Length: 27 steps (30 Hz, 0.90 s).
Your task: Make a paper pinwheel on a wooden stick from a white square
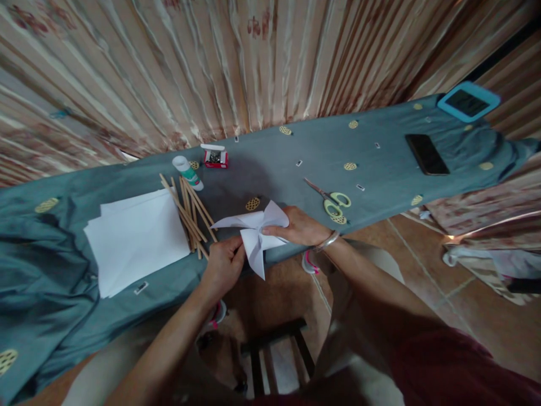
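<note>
A white paper pinwheel (254, 241), its points folded in toward the middle, is held over the near edge of the cloth-covered table (270, 169). My right hand (305, 225) grips it from the right, with the thumb pressed near its centre and the other fingers behind the paper. On the left side, my left hand (225, 260) is closed in a pinch at the pinwheel's edge. Whether its fingers also hold something behind the paper is hidden. Wooden sticks (191, 211) lie in a loose pile just beyond my left hand.
White paper sheets (137, 242) are stacked at the left. A glue stick (188, 172) and an open red box of small metal pieces (216, 158) are behind the sticks. Green-handled scissors (332, 200), a phone (426, 154) and a blue-framed clock (469, 102) lie rightward. A curtain (253, 67) hangs behind.
</note>
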Tool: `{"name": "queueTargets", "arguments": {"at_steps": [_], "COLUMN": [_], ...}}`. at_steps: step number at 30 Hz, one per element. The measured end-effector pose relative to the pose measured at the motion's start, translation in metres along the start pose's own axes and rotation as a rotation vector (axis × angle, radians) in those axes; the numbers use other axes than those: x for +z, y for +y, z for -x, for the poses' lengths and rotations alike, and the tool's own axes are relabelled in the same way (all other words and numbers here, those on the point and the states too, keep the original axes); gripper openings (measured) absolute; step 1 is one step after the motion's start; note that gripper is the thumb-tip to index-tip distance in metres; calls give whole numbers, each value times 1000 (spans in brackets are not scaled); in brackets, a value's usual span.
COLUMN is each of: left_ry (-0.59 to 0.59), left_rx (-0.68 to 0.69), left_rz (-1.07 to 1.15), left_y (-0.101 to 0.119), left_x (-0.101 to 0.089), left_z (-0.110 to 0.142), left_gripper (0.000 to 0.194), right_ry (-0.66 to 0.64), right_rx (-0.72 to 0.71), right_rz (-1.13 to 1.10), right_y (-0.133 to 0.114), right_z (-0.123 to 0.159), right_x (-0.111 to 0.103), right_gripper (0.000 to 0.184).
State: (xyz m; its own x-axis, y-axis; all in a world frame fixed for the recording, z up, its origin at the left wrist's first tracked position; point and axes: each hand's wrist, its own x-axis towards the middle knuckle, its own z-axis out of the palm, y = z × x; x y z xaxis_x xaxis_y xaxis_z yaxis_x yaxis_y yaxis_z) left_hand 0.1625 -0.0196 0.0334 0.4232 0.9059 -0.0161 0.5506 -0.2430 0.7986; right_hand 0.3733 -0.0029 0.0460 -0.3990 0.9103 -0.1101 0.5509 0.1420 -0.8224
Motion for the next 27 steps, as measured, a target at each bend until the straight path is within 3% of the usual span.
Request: {"name": "queueTargets", "arguments": {"at_steps": [9, 27], "left_ry": [-36, 5], "left_rx": [18, -7], "left_rz": [-8, 8], "left_y": [6, 14], "left_x": [2, 5], "left_z": [9, 11], "left_gripper": [29, 30], "right_ry": [7, 63], "right_rx": [90, 143], "right_rz": [-105, -148], "right_y": [-2, -5], "right_z": [13, 19], "right_x": [1, 5], "right_gripper": [40, 34]}}
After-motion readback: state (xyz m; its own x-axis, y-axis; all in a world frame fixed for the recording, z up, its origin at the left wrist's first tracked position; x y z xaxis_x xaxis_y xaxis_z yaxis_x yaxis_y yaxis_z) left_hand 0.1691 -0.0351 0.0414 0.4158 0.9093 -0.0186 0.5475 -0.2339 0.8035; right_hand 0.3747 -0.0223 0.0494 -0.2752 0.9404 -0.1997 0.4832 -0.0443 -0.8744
